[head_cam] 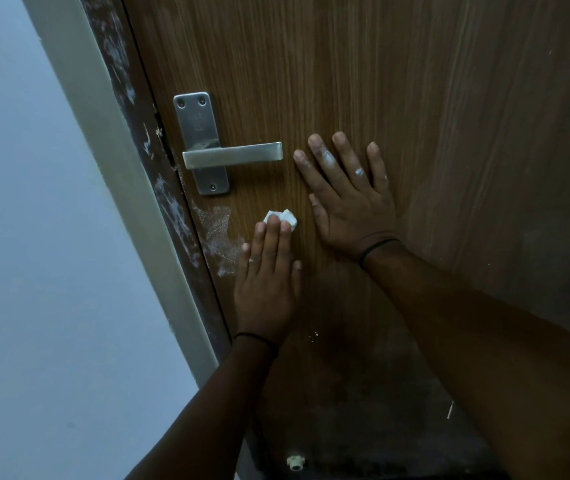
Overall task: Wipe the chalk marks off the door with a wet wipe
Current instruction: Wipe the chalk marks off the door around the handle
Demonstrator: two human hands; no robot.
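Here left hand (267, 289) presses wipe (285, 218); right hand (349, 195) seemingly flat on door (415, 81).

Most of the crumpled white wet wipe (283, 218) lies under the straight fingers of the left hand (268, 275), so only its upper edge shows. The brown wood-grain door (415, 98) runs out of view at the top, right and bottom. Both forearms are cut off by the lower edge. A small pale object (296, 463) near the door's foot is too dim to identify.
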